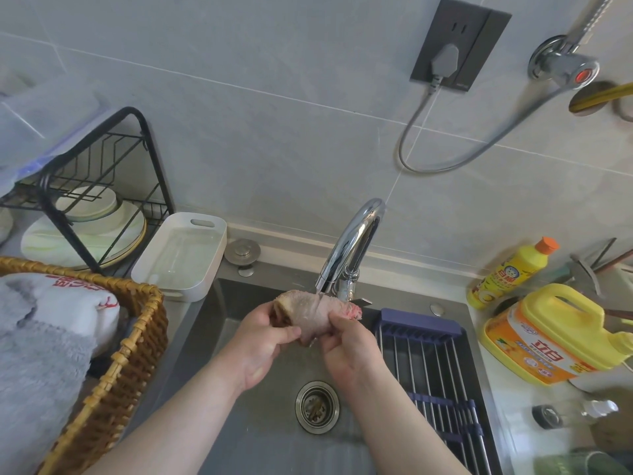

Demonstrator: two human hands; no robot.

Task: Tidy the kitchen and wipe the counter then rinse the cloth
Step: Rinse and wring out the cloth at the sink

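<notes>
Fingers of both hands curl round the bunched cloth [313, 317], the left hand [265, 341] gripping one end and the right hand [349, 347] the other, above the sink [219, 337]. Just beyond, a thin stream from the faucet [352, 248] lands on the cloth. Rinsing looks under way, so tidying and wiping seem done; wringing likely remains.

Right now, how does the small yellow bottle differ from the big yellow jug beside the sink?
The small yellow bottle is slim with an orange cap; the big yellow jug is wide with a moulded handle. The bottle stands nearer the wall, the jug nearer the person. The jug's label is orange, the bottle's mostly yellow. Both are yellow and stand right of the sink.
</notes>
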